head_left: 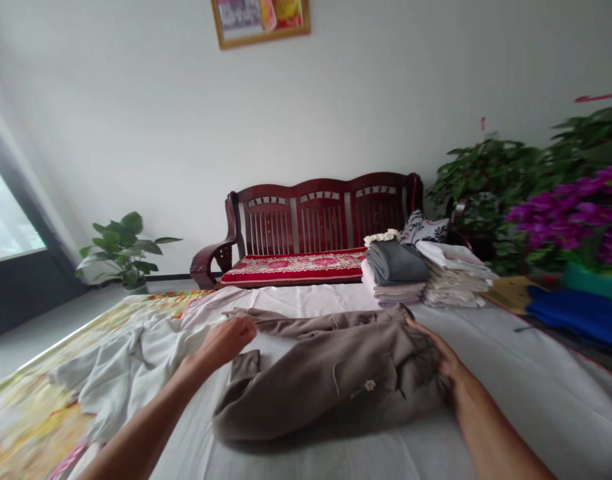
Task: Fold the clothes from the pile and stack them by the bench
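A pair of grey-brown trousers (331, 373) lies crumpled across a white sheet (511, 393) in front of me. My left hand (229, 339) is closed in a pinch on the end of one trouser leg at the left. At the right, my right hand (439, 353) rests on the bunched waist end with its fingers pressed into the cloth. A small white flower-shaped ornament (369, 385) shows on the trousers' front.
A crumpled white garment (136, 367) lies to the left on a colourful cover (31, 413). Folded stacks of clothes (411, 277) stand at the far edge. Behind them is a dark wooden bench (316, 220). Plants with purple flowers (576, 213) and a blue cloth (576, 313) are at the right.
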{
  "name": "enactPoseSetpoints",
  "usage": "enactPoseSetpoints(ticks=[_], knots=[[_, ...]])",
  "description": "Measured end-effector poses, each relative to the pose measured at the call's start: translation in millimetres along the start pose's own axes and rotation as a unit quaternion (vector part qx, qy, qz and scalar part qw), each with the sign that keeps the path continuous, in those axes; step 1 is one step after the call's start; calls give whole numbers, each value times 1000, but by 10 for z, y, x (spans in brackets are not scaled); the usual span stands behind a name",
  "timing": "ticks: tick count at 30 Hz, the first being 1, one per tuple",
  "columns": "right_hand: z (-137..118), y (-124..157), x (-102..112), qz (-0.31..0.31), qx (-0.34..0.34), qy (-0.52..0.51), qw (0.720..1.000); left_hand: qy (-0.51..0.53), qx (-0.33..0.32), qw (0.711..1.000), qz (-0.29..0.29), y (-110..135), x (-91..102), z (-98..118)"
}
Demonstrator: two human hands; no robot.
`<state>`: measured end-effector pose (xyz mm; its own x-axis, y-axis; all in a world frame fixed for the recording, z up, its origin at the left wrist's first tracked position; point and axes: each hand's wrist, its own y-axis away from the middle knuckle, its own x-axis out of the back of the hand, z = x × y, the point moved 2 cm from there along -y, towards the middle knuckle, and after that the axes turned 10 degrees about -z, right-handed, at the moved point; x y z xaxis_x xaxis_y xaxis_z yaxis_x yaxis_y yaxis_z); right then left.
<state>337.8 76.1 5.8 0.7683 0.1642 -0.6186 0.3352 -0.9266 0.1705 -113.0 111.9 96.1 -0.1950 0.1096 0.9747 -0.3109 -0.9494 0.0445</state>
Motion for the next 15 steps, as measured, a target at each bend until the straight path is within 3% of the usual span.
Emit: enactPoseSetpoints(ticks=[2,3,7,11,13,15], knots=[[16,-14,25,14,-8,-18,1000,21,16,998,-55,2,-295,-217],[22,-22,32,20,-5,-25,999,41,-12,997,-63,18,-415,-279],[41,-33,8,24,-7,-36,999,81,-59,993,-66,105,-688,-320],[35,-2,-50,10,-9,-17,1000,95,-45,993,-49,86,-625,-339],[32,13,-57,18,-14,-14,1000,91,-19,996,-7,65,-494,-518],[26,18,-49,29,-10,-11,999,70,41,995,53,87,-340,-840]])
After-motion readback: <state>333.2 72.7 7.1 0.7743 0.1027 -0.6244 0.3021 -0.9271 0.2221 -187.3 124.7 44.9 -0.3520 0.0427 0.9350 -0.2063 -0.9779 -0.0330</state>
